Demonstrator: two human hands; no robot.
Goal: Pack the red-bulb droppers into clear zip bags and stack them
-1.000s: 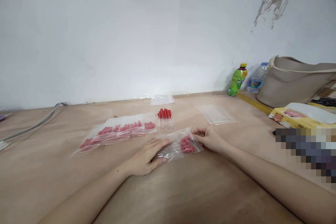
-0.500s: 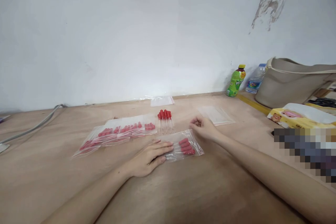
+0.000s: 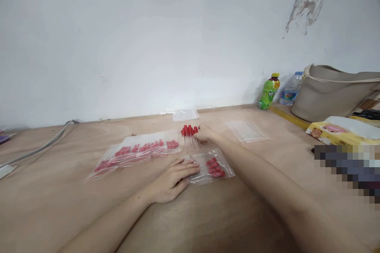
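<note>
Lying flat, unclenched, the left hand (image 3: 170, 181) partly hides the nearest bag (image 3: 204, 170); whether the right hand (image 3: 206, 134) grips red-topped sticks (image 3: 189, 131) is unclear.

Head-worn view, forward and down

The left fingers (image 3: 189, 171) hide part of the clear bag (image 3: 202, 174).

Bag row (image 3: 148, 136) — left of loose sticks (image 3: 189, 129)
</note>
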